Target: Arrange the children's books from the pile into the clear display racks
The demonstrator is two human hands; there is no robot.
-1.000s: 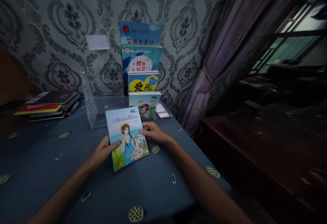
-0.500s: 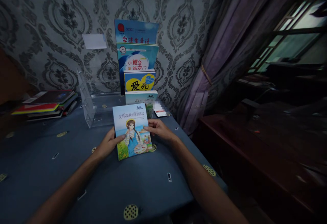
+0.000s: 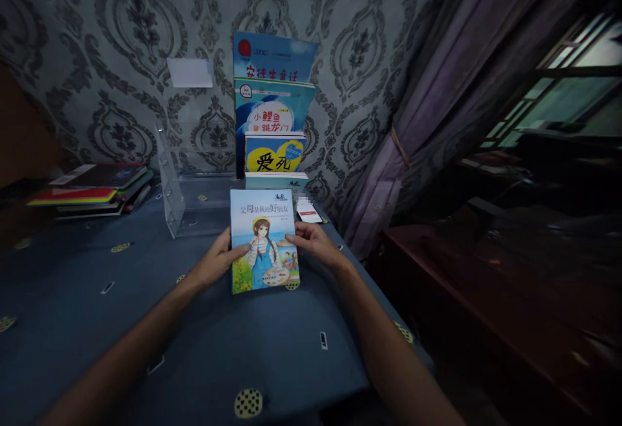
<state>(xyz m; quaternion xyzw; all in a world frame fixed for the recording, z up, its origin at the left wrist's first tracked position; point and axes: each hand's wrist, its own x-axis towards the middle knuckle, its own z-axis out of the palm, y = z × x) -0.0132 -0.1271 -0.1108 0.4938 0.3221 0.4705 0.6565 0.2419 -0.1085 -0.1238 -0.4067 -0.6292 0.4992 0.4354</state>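
Note:
Between my two hands is a paperback book [image 3: 265, 245], its cover showing a girl in a yellow hat and blue overalls. My left hand [image 3: 221, 257] grips its left edge, thumb on the cover. At the right edge my right hand [image 3: 315, 242] is closed on it the same way. The fingers behind the book are hidden. Just beyond it, a clear acrylic rack [image 3: 169, 186] holds books in rising steps: a pale green book [image 3: 276, 180] lowest, then a yellow-and-blue book [image 3: 273, 154], a teal book [image 3: 276, 99] and a blue book [image 3: 276, 54] at the top.
A phone [image 3: 310, 211] with a lit screen lies right of the rack. Stacked books and folders [image 3: 97, 186] sit at the left on the blue patterned tablecloth [image 3: 204, 361]. A purple curtain [image 3: 383, 173] hangs on the right beside a dark red surface [image 3: 466, 296].
The book in my hands has moved slightly up and stands straighter, now covering more of the pale green book behind it. The view has shifted a little, with the scene sliding right.

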